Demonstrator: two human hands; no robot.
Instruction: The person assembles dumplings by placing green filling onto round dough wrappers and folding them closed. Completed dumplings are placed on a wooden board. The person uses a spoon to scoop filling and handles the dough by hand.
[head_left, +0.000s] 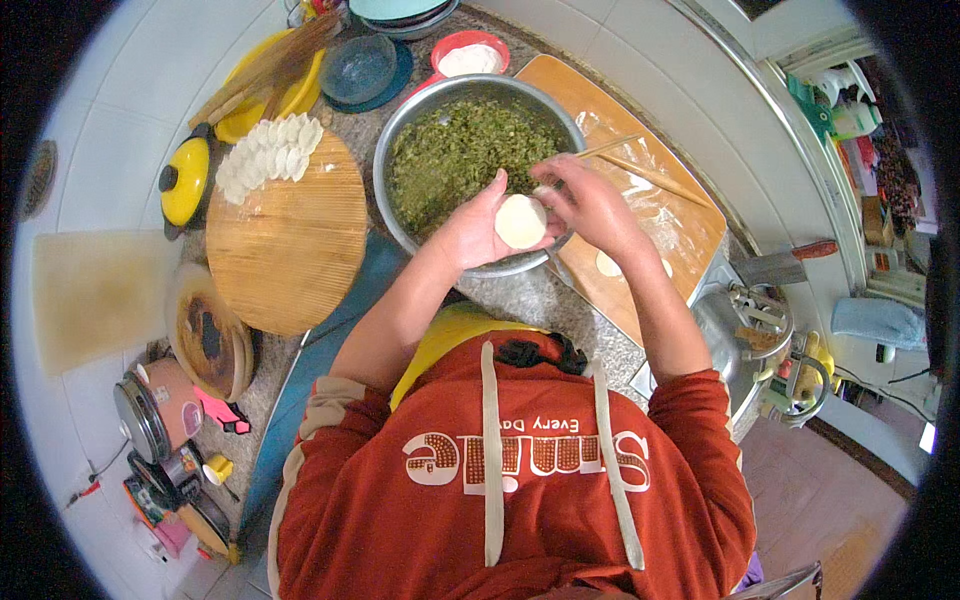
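A round white dough wrapper (520, 222) lies on the open palm and fingers of my left hand (480, 225), over the near rim of a large metal bowl. My right hand (589, 199) is beside it at the bowl's right edge, with chopsticks (611, 146) passing by its fingers; its grip is partly hidden. Chopped green filling (465, 150) is in the metal bowl (380, 169). On the right, a floured wooden board (694, 225) holds a rolling pin (656, 180) and a loose dough wrapper (607, 264). Shaped dumplings (270, 154) sit in rows on a round wooden board (289, 247) at left.
Behind the bowl stands a red bowl of flour (470, 60). A yellow pot lid (184, 180), a clay pot (214, 337) and a pink rice cooker (169, 401) line the left side. A cleaver (772, 268) and a sink (724, 322) are at right.
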